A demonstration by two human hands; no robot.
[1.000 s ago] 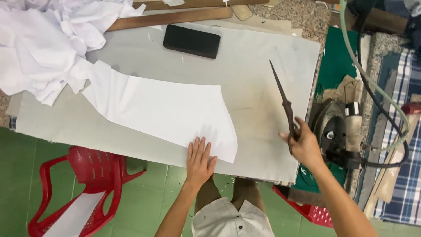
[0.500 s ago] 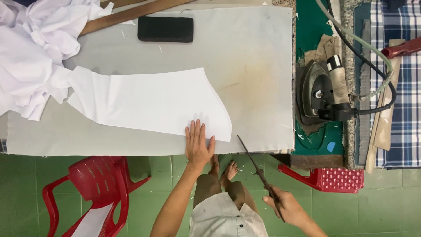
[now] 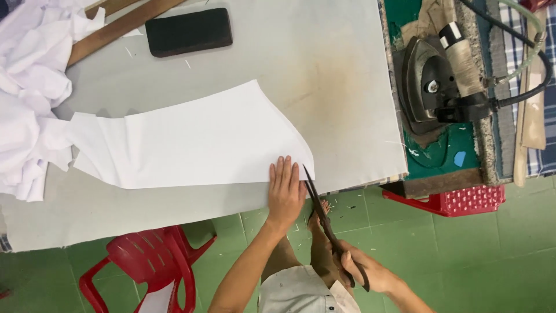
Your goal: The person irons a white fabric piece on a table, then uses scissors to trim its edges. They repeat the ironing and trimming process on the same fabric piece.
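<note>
A shaped piece of white fabric (image 3: 191,142) lies flat on the grey table (image 3: 324,75). My left hand (image 3: 285,191) rests flat on its near right corner, fingers spread. My right hand (image 3: 362,272) grips the handles of long dark scissors (image 3: 324,217), low over the floor beside my knee. The blade tips reach up to the fabric's near right edge, just right of my left hand.
A pile of crumpled white cloth (image 3: 29,87) covers the table's left end. A black block (image 3: 188,32) and a wooden ruler (image 3: 116,29) lie at the far side. A dark iron (image 3: 431,81) sits on a green pad at the right. Red plastic stools (image 3: 145,261) stand below.
My right hand has brought the scissors down from the table's right side to below its near edge, and the blade tips now meet the fabric's corner. My left hand stays on the fabric.
</note>
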